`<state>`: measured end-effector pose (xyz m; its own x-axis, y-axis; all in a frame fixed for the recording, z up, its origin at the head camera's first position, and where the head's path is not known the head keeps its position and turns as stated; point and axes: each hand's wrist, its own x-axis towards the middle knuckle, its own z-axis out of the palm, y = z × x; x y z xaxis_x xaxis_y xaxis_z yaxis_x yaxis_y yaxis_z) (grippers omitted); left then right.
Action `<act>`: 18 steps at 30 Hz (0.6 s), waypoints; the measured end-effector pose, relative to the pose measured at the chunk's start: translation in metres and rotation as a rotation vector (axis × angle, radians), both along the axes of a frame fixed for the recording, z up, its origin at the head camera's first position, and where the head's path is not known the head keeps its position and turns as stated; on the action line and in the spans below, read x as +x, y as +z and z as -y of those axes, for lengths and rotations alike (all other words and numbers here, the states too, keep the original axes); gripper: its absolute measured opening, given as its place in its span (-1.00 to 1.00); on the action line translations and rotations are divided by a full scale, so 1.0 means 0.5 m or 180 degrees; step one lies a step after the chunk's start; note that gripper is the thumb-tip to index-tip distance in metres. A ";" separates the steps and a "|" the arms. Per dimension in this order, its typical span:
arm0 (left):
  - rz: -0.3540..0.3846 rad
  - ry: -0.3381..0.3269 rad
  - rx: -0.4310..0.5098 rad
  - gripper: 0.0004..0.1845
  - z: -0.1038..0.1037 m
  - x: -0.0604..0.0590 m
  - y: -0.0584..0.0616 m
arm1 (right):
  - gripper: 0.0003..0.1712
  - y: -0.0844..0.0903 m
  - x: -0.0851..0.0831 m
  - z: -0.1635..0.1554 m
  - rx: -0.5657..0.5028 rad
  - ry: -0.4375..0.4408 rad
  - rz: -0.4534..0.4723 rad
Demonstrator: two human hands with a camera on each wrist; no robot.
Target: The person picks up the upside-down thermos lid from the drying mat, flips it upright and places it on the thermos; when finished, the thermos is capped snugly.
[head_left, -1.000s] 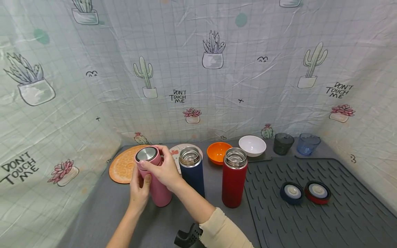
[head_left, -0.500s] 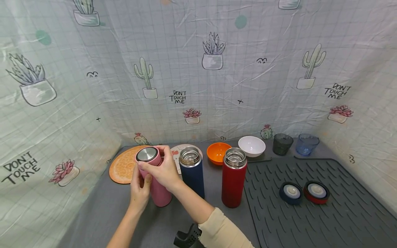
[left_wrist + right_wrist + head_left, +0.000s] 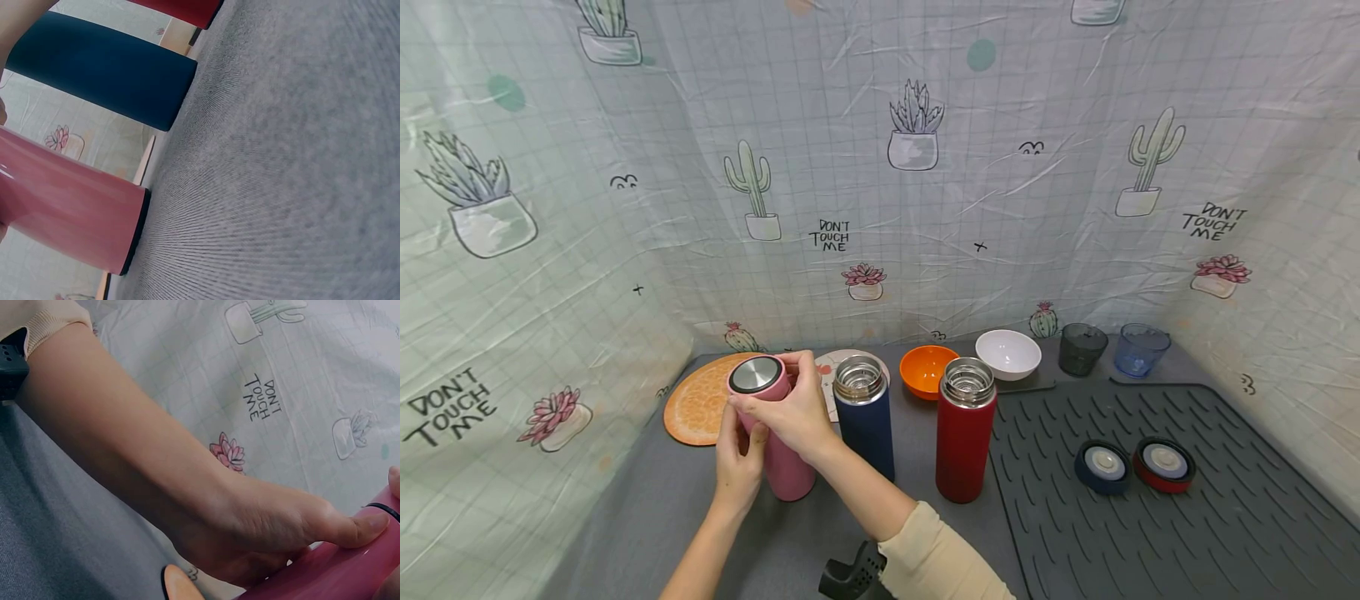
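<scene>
Three flasks stand on the grey table (image 3: 647, 500), and going left to right they are the pink flask (image 3: 778, 450), the blue flask (image 3: 867, 421) and the red flask (image 3: 966, 429). Behind them lie one orange slice mat (image 3: 696, 404), one orange bowl (image 3: 927, 369), one white bowl (image 3: 1008, 353), one dark cup (image 3: 1083, 348) and one blue cup (image 3: 1141, 349). Two loose lids rest on the ribbed drying mat (image 3: 1150, 533), the blue lid (image 3: 1103, 467) just beside the red lid (image 3: 1165, 463).

The pink flask stands upright at the left of the row, matte pink with a black base ring and a pink lid (image 3: 756, 379) topped by a steel disc; the other two flasks are uncapped.

The left hand (image 3: 737, 462) wraps round the pink body from the near side, thumb up the front. The right hand (image 3: 790, 404) reaches across from the right, its fingers curled round the lid, the sleeve pushed back on the forearm
</scene>
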<state>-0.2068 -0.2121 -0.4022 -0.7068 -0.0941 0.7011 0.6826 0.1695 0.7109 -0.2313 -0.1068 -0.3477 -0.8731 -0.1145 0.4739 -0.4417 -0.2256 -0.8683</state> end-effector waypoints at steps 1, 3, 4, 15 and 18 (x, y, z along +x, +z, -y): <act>-0.0002 0.0000 0.0001 -0.55 0.000 -0.001 -0.001 | -0.31 0.000 0.000 0.000 0.0009 -0.0009 -0.0001; -0.0004 -0.0021 -0.0003 -0.54 0.002 -0.003 -0.004 | -0.31 0.000 0.001 0.000 0.0028 -0.0017 0.0008; 0.0001 -0.0058 0.0001 -0.54 0.002 -0.004 -0.006 | -0.31 0.002 0.001 -0.002 0.0072 -0.0044 0.0021; 0.0198 -0.0158 -0.0134 -0.42 0.004 -0.001 -0.013 | -0.26 0.031 0.024 -0.030 0.0983 -0.0170 -0.0035; 0.0246 -0.0142 -0.0201 -0.38 0.009 0.002 -0.015 | -0.24 0.038 0.039 -0.044 0.1157 -0.0196 -0.0329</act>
